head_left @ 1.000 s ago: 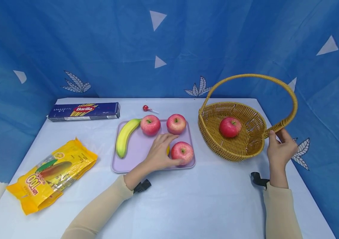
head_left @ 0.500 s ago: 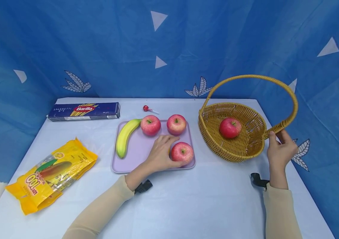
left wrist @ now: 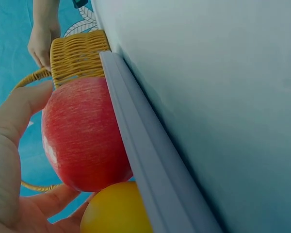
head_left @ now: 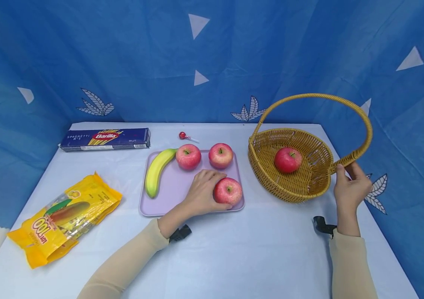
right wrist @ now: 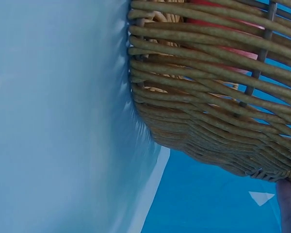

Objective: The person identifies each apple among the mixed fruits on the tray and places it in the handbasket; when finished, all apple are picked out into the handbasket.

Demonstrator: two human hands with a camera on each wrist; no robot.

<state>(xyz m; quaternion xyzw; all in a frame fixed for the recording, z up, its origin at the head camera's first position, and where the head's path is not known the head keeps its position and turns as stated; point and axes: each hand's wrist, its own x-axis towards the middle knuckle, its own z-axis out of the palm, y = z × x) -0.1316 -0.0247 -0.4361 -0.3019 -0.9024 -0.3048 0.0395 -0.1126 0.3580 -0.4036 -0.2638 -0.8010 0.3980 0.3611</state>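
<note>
Curtain [head_left: 141, 54]: hangs blue behind, printed with white triangles and leaves.
Table [head_left: 272, 253]: white, smooth, faintly creased.
Basket [head_left: 272, 186]: woven, golden-brown, stands right of the lilac tray [head_left: 172, 185].
Right hand [head_left: 351, 186]: pinches the foot of the basket's handle [head_left: 316, 96].
Left hand [head_left: 203, 193]: curls round the held apple [head_left: 228, 192].
Held apple: rosy, pale-streaked, sits at the tray's near right corner.

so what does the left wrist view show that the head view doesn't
Only left wrist: a rounded yellow item on the flat lilac tray.
Only head: curved yellow banana, blue cardboard spaghetti box, yellow mango-print plastic bag, red lollipop, three other red apples.
Both: that tray, the round red apple in the left grip, the tan woven basket in the right grip.
</note>
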